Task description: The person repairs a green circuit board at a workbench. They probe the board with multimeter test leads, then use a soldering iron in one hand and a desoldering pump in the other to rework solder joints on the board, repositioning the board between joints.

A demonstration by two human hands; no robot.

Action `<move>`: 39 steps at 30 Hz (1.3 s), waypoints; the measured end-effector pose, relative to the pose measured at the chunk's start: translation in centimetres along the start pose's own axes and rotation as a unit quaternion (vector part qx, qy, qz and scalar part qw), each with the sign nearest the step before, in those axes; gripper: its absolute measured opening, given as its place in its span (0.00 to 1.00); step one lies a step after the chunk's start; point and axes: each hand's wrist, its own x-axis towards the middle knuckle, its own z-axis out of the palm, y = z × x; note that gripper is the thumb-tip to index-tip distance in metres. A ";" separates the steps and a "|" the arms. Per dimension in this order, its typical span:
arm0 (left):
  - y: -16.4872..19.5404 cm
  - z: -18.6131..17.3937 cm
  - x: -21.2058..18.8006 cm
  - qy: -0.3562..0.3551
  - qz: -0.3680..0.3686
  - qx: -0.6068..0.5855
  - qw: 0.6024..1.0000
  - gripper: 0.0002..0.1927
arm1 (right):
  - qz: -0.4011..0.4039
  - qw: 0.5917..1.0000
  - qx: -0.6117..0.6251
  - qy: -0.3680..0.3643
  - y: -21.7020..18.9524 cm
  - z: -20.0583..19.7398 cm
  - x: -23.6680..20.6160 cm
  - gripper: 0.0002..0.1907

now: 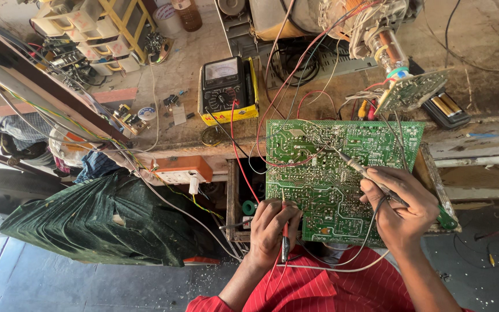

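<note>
The big green circuit board (342,173) leans on the table (480,98) edge, below the yellow meter (226,89). This looks like testing. The right hand (402,211) pinches a soldering iron (359,167) on the board. The left hand (272,225) pinches a red probe (285,231) at its bottom edge; next it must touch one tiny spot.

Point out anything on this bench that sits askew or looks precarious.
The large green circuit board juts past the bench edge, unsupported below. A smaller green board hangs tilted from a glass tube neck, amid loose red and white wires.
</note>
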 end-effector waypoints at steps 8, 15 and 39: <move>0.1 0.0 0.1 0.000 -0.004 -0.005 1.000 0.17 | -0.007 1.000 0.003 0.003 -0.2 0.2 0.0 0.11; 0.1 -0.1 0.1 -0.005 -0.010 -0.006 1.000 0.16 | -0.007 1.000 0.008 0.007 0.1 0.2 0.0 0.11; 0.3 -0.2 0.3 0.000 -0.005 -0.006 1.000 0.17 | 0.023 0.999 0.042 0.012 0.1 0.3 -0.1 0.12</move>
